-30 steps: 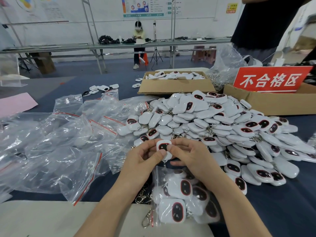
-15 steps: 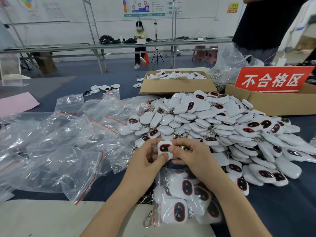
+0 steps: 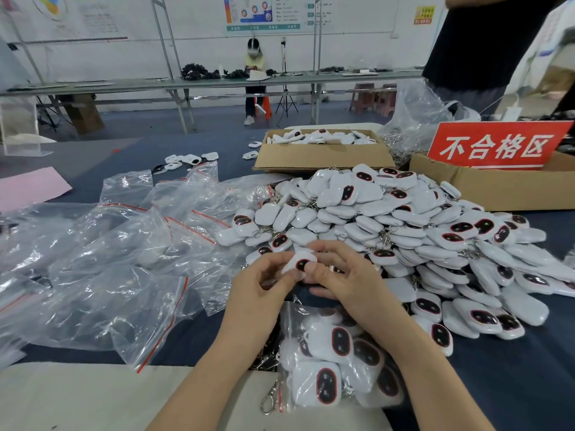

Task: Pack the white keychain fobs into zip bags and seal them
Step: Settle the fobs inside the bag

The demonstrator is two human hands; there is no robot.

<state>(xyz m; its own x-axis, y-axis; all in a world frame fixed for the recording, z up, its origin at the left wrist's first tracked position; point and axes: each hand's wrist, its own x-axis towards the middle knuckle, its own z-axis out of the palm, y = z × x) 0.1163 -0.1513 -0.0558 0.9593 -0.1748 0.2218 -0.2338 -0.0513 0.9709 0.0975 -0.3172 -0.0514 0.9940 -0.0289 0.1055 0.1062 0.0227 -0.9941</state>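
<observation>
A single white fob [image 3: 299,262] with a dark oval face is pinched between my left hand [image 3: 264,290] and my right hand [image 3: 345,275], held just above the table in front of me. Behind and to the right spreads a large heap of white keychain fobs [image 3: 404,231]. Under my wrists lies a zip bag filled with fobs [image 3: 336,359], a metal clasp poking out at its lower left corner. Several empty clear zip bags with red seal strips [image 3: 118,262] are strewn on the left.
A cardboard box of fobs [image 3: 320,155] stands behind the heap. A second box with a red sign [image 3: 494,147] sits at the right. A person in dark clothes [image 3: 479,45] stands at the far right. A pink sheet [image 3: 28,188] lies at the left.
Both hands have turned the fob between the fingers; it now lies tilted with its dark face angled left. The hands stay in about the same spot.
</observation>
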